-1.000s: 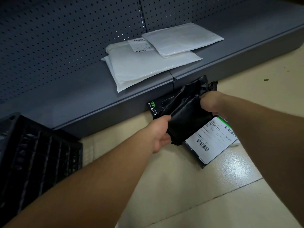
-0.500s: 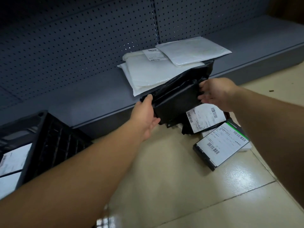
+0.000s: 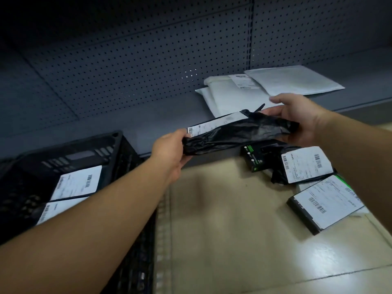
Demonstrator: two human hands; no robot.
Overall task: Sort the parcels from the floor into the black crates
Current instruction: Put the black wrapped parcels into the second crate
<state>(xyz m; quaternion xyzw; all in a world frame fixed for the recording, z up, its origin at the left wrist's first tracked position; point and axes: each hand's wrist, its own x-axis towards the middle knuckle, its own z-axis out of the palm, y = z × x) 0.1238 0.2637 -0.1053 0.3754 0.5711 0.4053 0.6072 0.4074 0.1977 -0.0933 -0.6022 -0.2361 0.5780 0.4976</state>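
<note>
wall: grey pegboard (image 3: 127, 66) | furniture: grey shelf (image 3: 148, 117) | floor: glossy beige tiles (image 3: 244, 240), seemingly lit from above

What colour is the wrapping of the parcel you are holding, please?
Black, with a white label, on the parcel; head view.

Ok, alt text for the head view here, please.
Both hands, left hand and right hand, hold a black bagged parcel above the floor, beside a black crate with labelled parcels inside. More parcels lie on the floor by grey shelving.
</note>
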